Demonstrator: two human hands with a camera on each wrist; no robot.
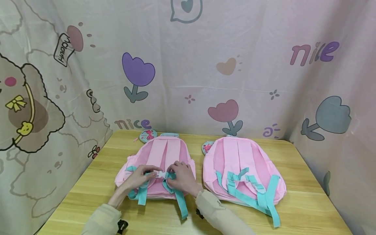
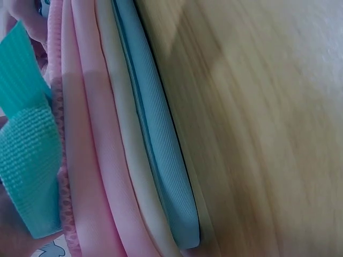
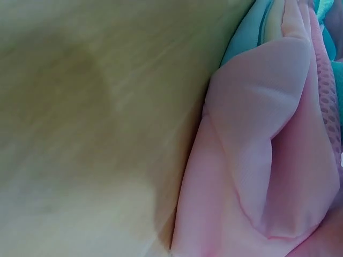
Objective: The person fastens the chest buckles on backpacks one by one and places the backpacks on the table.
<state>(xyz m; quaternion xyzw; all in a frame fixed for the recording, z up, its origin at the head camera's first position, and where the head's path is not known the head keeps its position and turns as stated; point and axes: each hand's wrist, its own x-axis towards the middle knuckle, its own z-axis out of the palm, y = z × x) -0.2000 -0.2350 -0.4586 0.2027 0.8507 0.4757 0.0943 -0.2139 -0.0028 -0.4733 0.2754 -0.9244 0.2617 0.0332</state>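
Note:
A pink backpack [image 1: 157,150] lies with its shoulder straps facing up on the left half of the table. Over its lower middle is a white plastic side-release buckle [image 1: 160,174], its two halves meeting or nearly so; whether they are latched I cannot tell. My left hand [image 1: 140,178] pinches the buckle's left end between thumb and fingers. From the right, my right hand [image 1: 183,178] grips the teal strap [image 1: 171,176] close to the buckle. Loose teal webbing [image 2: 29,166] hangs beside the backpack's edge in the left wrist view. The right wrist view shows only the bag's pink side [image 3: 257,96].
A second pink backpack [image 1: 246,156] lies to the right, teal straps [image 1: 268,199] crossing its lower part and trailing toward the front. Round printed tags [image 1: 148,135] sit by the bags' tops. A patterned cloth [image 1: 188,65] hangs behind the wooden table [image 1: 97,182].

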